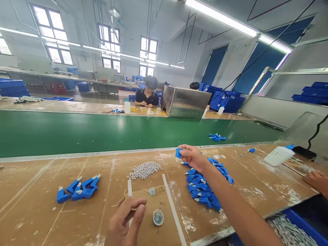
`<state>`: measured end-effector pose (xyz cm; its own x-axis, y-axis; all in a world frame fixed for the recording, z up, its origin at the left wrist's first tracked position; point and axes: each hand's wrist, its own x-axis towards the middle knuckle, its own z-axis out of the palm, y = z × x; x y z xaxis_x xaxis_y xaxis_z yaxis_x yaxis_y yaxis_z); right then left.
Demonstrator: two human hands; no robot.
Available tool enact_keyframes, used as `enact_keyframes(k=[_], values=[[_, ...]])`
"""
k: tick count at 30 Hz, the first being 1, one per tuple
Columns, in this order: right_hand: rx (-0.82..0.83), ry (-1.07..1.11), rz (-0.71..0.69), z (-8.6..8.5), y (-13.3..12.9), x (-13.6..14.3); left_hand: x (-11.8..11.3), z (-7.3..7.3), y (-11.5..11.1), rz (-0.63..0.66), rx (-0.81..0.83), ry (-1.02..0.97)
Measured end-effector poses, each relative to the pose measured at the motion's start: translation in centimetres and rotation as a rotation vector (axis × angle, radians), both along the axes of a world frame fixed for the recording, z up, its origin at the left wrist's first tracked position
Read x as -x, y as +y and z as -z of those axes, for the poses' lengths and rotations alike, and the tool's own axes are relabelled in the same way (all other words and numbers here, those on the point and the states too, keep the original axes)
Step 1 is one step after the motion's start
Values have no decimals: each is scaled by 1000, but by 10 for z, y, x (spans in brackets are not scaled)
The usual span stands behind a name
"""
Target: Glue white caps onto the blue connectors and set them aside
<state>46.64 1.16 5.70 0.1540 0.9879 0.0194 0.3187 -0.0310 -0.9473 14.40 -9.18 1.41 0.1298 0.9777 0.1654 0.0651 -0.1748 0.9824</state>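
Reaching out over the bench, my right hand (192, 158) pinches a small blue plastic part (178, 152) between thumb and fingers. Below that forearm lies a heap of similar blue plastic parts (201, 188) with whitish tips, partly hidden by the arm. My left hand (128, 218) is raised at the lower middle, thumb and index finger apart, with nothing visible between them. Near it stands a small round cup (158, 217) holding bluish liquid. Beyond are a small bluish lid-like piece (152, 191) with a thin stick and a pile of small grey pieces (145, 170).
Several blue parts (79, 188) lie at left. A green conveyor belt (102, 133) carries a blue cluster (217, 137). A white bottle (278, 156) lies at right, near another person's hand (316, 179). A blue bin (298, 218) holds metallic-looking pieces. Another person (147, 94) sits opposite.
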Motion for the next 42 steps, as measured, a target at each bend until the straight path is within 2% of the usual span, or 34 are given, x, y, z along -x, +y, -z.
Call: enact_keyframes(k=[4, 6, 9, 13, 16, 18, 20, 22, 24, 26, 29, 34, 37, 42], values=[[-69, 365, -54, 1, -62, 45, -35, -16, 4, 168, -182, 10], [-16, 677, -112, 2, -86, 65, -47, -24, 8, 222, -349, 13], [115, 1100, -217, 4, -106, 85, -52, -33, 17, 278, -605, 21], [221, 1193, -291, 11, -113, 100, -41, -36, 28, 404, -803, 84], [271, 1159, -294, 16, -112, 105, -32, -34, 28, 422, -876, 138], [266, 1062, -287, 20, -113, 103, -29, -29, 25, 367, -788, 112], [199, 805, -242, 27, -115, 99, -26, -20, 21, 255, -536, 9], [118, 451, -174, 38, -118, 94, -24, -7, 18, 164, -220, -175], [88, 190, -126, 51, -123, 93, -22, 7, 16, 132, 39, -382], [99, 46, -111, 64, -127, 97, -20, 21, 16, 130, 202, -520], [82, -70, -83, 81, -130, 107, -19, 32, 14, 126, 317, -590], [28, -129, -102, 95, -126, 114, -17, 35, 11, 135, 371, -608], [-29, -190, -111, 96, -128, 114, -14, 34, 11, 194, 463, -693], [-139, -305, -189, 87, -143, 117, -11, 35, 13, 345, 693, -830]])
